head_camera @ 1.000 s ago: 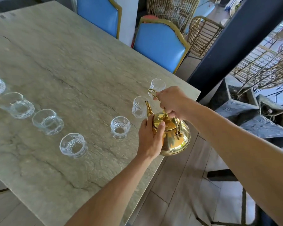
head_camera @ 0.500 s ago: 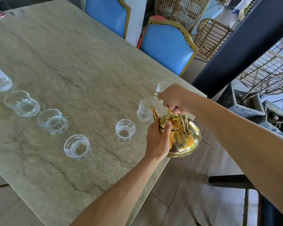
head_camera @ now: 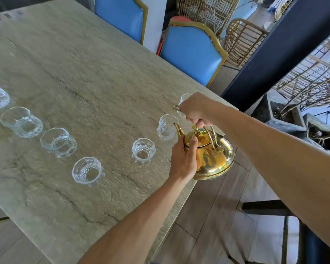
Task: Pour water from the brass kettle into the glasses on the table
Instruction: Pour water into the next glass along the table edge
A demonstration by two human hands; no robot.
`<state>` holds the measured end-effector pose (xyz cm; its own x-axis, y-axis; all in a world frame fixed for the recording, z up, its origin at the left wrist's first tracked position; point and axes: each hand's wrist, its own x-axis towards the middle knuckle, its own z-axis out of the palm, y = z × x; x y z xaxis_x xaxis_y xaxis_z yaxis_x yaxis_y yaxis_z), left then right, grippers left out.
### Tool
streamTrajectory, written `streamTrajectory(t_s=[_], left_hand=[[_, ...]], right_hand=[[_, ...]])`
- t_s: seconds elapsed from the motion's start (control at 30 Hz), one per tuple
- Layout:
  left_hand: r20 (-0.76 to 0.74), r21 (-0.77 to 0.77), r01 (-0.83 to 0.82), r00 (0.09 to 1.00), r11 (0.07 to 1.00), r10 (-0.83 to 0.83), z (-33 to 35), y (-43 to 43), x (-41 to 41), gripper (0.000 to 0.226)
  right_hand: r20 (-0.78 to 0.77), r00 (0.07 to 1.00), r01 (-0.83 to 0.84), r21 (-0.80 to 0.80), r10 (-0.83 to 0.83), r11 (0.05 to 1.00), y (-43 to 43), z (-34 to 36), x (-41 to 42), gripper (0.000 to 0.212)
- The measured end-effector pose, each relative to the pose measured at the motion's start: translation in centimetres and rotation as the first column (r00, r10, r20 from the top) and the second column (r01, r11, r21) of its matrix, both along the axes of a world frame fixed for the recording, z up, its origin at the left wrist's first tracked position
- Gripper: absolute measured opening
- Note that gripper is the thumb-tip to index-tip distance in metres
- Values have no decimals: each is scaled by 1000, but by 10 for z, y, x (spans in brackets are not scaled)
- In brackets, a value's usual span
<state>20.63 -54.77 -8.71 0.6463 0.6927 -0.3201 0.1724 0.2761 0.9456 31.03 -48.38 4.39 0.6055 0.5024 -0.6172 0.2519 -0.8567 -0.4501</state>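
Beside the patterned clear glass [head_camera: 166,126], my right fingers [head_camera: 199,122] grip the round brass kettle's [head_camera: 213,161] handle [head_camera: 215,138], left fingers [head_camera: 193,140] clasp its lid [head_camera: 203,139]; a fast tilt would splash the surface [head_camera: 103,82].

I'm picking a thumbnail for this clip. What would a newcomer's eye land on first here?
The shiny brass kettle at the right edge of the stone table draws the eye first, held by its handle in the right hand while the left hand steadies its body, thumb on the lid. Next comes the curving row of clear glasses across the tabletop, then the two blue chairs behind it.
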Motion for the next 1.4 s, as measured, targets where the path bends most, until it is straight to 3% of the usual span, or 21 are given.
streamTrajectory(t_s=[0.17, 1.03, 1.4], left_hand=[[14, 8, 3, 1000, 1000, -3, 9, 1, -1, 34], [-31, -65, -12, 999, 998, 10, 25, -7, -6, 27], [-59, -59, -8, 998, 998, 4, 22, -6, -3, 41]], right_hand=[[-3, 1000, -7, -28, 6, 1000, -1, 3, 1, 24], [90, 989, -114, -34, 116, 993, -8, 5, 0, 24], [115, 984, -136, -7, 136, 991, -6, 7, 0, 27]])
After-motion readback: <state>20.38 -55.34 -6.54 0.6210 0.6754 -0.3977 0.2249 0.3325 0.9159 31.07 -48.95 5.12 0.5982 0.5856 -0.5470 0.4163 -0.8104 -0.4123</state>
